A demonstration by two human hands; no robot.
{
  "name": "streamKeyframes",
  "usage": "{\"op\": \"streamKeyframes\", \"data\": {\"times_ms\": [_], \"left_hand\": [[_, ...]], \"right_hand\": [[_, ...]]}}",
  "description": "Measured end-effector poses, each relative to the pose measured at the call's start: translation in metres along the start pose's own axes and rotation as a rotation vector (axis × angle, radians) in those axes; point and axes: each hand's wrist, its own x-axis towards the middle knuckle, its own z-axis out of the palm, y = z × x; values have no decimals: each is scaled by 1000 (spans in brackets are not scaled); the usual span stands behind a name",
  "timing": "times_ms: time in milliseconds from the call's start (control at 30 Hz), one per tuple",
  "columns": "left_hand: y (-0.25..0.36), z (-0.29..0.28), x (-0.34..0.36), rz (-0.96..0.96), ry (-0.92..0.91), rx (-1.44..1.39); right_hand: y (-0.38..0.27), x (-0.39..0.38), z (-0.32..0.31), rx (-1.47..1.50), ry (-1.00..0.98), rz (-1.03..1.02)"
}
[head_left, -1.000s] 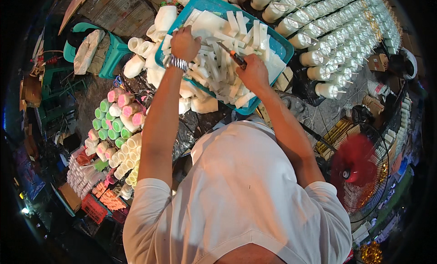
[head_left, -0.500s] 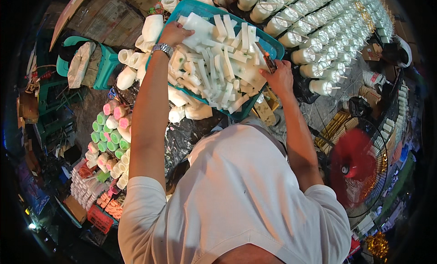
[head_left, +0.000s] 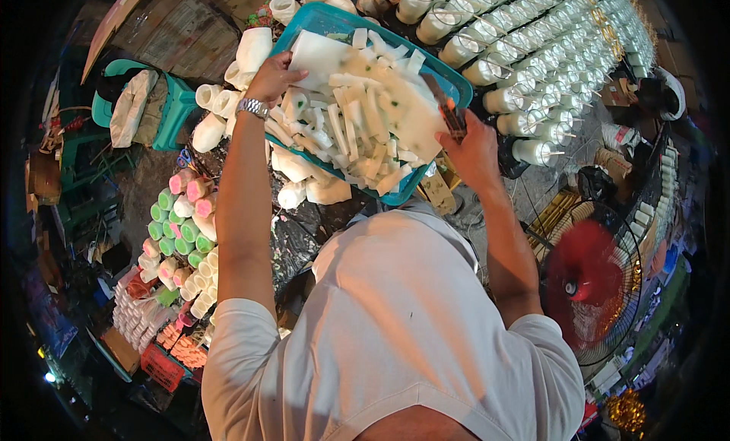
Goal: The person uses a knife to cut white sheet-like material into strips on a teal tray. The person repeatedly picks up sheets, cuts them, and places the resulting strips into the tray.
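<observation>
A teal plastic tray (head_left: 450,74) in front of me is heaped with white, wax-like strips (head_left: 346,122). My left hand (head_left: 274,80), with a metal watch at the wrist, pinches the left edge of a broad white slab (head_left: 315,53) that lies tilted over the heap. At the tray's right side my right hand (head_left: 473,150) is closed round a knife (head_left: 452,115) with a dark blade and an orange-brown handle. Its thumb is close to the slab's right end. Strips cover part of the slab's middle, and green specks show among them.
Rows of white candles in glass cups (head_left: 525,99) fill the far right. A red-bladed fan (head_left: 582,274) spins beside my right arm. Green and pink cylinders (head_left: 171,220) are piled at left, near a teal plastic chair (head_left: 171,110). White hollow cylinders (head_left: 255,49) surround the tray's left side.
Strips that lay over the slab have shifted toward me, so more of the slab shows. My left hand has moved slightly left and nearer; the right has come a little nearer, still with the knife.
</observation>
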Motion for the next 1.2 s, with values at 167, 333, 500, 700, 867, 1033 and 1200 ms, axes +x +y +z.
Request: {"op": "streamKeyframes", "data": {"times_ms": [167, 333, 500, 700, 867, 1033, 1200], "left_hand": [[5, -8, -24, 41, -35, -67], [-2, -15, -46, 183, 121, 0], [12, -25, -62, 254, 162, 309], [80, 6, -93, 501, 95, 972], [99, 94, -62, 513, -207, 1243], [103, 101, -40, 405, -219, 1239], [112, 160, -26, 505, -354, 1215]], "right_hand": [[22, -33, 21, 64, 114, -191], [39, -39, 25, 101, 274, -476], [55, -5, 36, 130, 305, -534], [60, 19, 21, 81, 130, -456], [49, 45, 7, 364, 40, -137], [63, 59, 16, 461, 32, -13], [62, 53, 29, 697, 69, 27]]}}
